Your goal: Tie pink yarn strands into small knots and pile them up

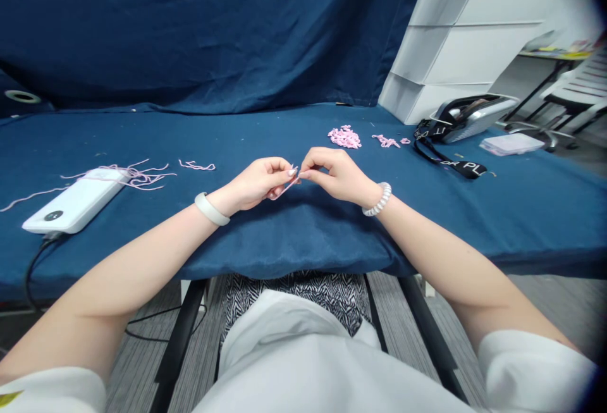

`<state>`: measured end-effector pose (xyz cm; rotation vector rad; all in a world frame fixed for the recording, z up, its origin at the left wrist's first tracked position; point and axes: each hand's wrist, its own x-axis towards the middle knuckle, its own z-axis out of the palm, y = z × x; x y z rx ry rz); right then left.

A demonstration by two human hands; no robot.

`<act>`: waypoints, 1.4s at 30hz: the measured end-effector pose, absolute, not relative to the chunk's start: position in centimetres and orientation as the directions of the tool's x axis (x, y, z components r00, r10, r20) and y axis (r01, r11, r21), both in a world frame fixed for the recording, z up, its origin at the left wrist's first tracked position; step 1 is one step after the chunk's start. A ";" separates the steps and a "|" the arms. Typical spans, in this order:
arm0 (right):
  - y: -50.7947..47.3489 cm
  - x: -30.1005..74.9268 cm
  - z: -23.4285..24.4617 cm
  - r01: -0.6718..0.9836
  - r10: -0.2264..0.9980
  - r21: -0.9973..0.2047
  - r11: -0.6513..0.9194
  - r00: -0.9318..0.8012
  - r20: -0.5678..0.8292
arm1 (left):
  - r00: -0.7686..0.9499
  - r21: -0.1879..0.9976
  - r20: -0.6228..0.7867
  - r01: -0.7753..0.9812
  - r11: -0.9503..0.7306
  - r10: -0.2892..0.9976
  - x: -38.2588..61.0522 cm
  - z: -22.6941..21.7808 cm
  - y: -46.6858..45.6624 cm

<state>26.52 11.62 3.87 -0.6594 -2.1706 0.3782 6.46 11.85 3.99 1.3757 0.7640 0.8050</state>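
White shirt fabric (303, 362) is filling the space nearest the camera, with patterned cloth (296, 285) showing between it and the near edge of the blue tabletop (265, 245). Just inside the middle of that edge, both hands are meeting above the cloth: the left hand (258, 184) is curling closed, gripping a pink strand (287, 186) between thumb and fingers, while the right hand (334, 174) is pinching the same strand at its fingertips. Toward the left edge, a white power bank (78, 201) is lying aslant, loose pink strands (135, 176) trailing over its far end and a black cable (34, 264) running off the near edge. One short strand (196, 166) is resting between it and the left hand. Beyond the right hand, toward the far edge, a pink pile (345, 137) is sitting beside a smaller pink cluster (387, 142). Nearer the far right corner, a lettered black strap (462, 167) is trailing from a silver-and-black device (481, 117), and a flat pale case (512, 143) is lying beside them.
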 end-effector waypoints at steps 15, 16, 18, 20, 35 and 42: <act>11.3 25.9 3.5 0.244 0.529 -0.470 0.848 -0.426 0.734 | 0.634 0.980 -0.075 -0.096 0.174 0.770 6.1 4.3 11.7; 11.2 25.9 3.5 0.247 0.539 -0.479 0.842 -0.418 0.732 | 0.645 0.978 -0.077 -0.100 0.183 0.760 6.1 4.3 11.6; 11.1 25.7 3.5 0.257 0.560 -0.497 0.829 -0.398 0.727 | 0.667 0.973 -0.077 -0.112 0.201 0.741 6.1 4.4 11.6; 10.9 25.6 3.5 0.253 0.571 -0.512 0.821 -0.383 0.726 | 0.684 0.967 -0.077 -0.125 0.221 0.726 6.1 4.5 11.5; 10.1 25.4 3.8 0.211 0.584 -0.547 0.810 -0.376 0.719 | 0.673 0.975 -0.072 -0.107 0.193 0.736 6.4 4.5 11.2; 10.2 25.4 3.9 0.081 0.736 -0.766 0.638 -0.355 0.576 | 0.627 0.982 -0.023 -0.130 0.134 0.779 6.5 4.6 10.8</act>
